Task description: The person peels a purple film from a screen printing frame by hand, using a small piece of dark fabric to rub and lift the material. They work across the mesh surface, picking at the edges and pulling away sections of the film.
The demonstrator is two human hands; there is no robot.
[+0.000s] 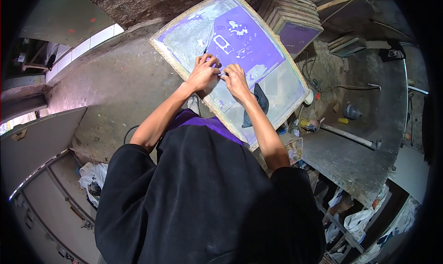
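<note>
Seen from above, a person in a black top [194, 194] leans over a large, pale framed panel [180, 40], which lies tilted across the view, just in front of the body. The left hand [203, 73] and right hand [235, 83] meet near its closer left edge, beside a purple area [264, 44] with pale markings. The fingers of both are bent inward, around or just above a small dark item [221, 74]; which hand grips it, if either, I cannot tell. The step in hand appears to be close fingertip work at that spot; the next move seems to call for steady, light control of the item over the surface. A dark cloth [261, 99] lies on the panel near the right forearm. Beyond stands a stack of frames [295, 24]. Around them is a stained grey floor [115, 84], with a pale pipe [348, 137] and a clear bottle [352, 111] to the right and a white bag [94, 178] at lower left.
</note>
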